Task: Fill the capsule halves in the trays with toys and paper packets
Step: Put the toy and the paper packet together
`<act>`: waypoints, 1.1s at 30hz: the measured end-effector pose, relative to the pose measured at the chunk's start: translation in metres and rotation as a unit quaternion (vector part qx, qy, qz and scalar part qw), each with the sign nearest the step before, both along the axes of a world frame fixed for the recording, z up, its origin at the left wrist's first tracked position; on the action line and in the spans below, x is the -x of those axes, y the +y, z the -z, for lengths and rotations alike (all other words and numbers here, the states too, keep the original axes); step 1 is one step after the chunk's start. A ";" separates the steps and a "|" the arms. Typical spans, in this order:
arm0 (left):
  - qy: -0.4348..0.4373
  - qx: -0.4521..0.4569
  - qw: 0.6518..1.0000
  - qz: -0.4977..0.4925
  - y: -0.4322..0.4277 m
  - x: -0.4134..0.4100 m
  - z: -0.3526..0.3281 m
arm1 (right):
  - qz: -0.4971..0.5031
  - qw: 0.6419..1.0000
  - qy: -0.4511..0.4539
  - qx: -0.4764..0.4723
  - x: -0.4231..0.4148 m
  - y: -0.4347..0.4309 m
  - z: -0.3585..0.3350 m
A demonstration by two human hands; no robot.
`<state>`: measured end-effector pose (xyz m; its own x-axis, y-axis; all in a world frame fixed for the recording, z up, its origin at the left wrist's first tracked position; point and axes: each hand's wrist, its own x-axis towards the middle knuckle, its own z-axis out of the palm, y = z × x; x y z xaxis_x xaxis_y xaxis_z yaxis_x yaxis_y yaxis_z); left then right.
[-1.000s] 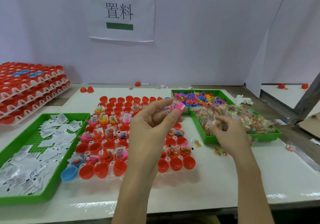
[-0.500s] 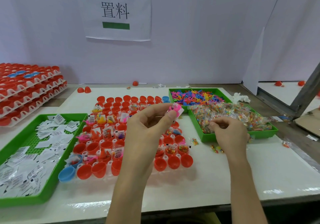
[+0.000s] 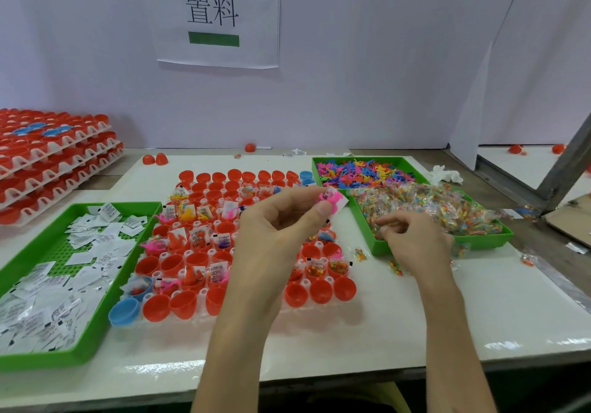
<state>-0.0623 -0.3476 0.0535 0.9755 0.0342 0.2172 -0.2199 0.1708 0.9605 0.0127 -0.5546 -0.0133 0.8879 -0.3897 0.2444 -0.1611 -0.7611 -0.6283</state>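
Pinching a pink toy (image 3: 329, 204) and a white paper packet (image 3: 341, 197) together in the left hand (image 3: 281, 230), raised over the red capsule halves (image 3: 184, 304); resting the right hand (image 3: 415, 243), fingers curled, on clear toy packets (image 3: 447, 204) at the near edge of the green bin (image 3: 479, 240)

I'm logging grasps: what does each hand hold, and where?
The left hand pinches a pink toy and paper packet by their near edges. The right hand curls at the green tray of clear bags; any hold cannot be told.
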 end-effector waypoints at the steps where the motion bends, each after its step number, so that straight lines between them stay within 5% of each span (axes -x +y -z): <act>1: -0.001 -0.002 1.000 0.003 0.000 0.000 0.000 | 0.002 1.000 -0.004 -0.002 -0.001 0.000 0.001; 9: -0.006 -0.008 1.000 0.027 -0.002 0.001 0.001 | -0.057 0.998 0.034 -0.015 0.002 -0.001 -0.002; 23: -0.003 -0.014 1.000 0.027 0.001 0.001 0.001 | 0.008 0.977 -0.155 -0.143 0.002 0.006 -0.006; 33: -0.003 -0.015 1.000 0.011 0.006 -0.001 0.001 | 0.019 0.959 -0.210 -0.189 0.002 0.011 -0.007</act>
